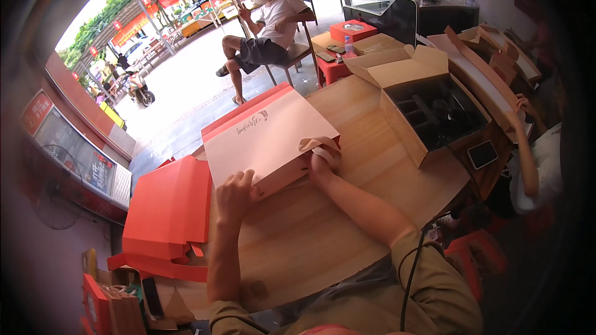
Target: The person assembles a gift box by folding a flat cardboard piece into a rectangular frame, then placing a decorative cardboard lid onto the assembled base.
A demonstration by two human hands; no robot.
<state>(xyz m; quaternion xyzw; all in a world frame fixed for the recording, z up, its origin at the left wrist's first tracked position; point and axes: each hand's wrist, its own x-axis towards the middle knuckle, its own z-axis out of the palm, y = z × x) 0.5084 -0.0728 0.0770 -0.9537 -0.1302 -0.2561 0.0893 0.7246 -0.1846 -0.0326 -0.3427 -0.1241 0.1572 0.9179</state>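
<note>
A pale carton (270, 144) with a red far edge and dark brush-style writing lies on the wood-patterned table (298, 246). My left hand (236, 191) grips its near left corner, fingers over the top and thumb along the front side. At the right end, my right hand (321, 164) reaches in beneath a beige strap or band (321, 143). That band curls around the hand and hides the fingers, so their grip does not show. Left of the carton lies a partly folded red cardboard box blank (170, 200), its flaps spread.
An open brown carton (409, 144) with black contents stands at right, near a phone (482, 154). Another person's arm (526, 153) reaches over cardboard there. Someone sits on a chair (298, 53) beyond the table. A red stool (333, 70) holds a bottle (348, 46).
</note>
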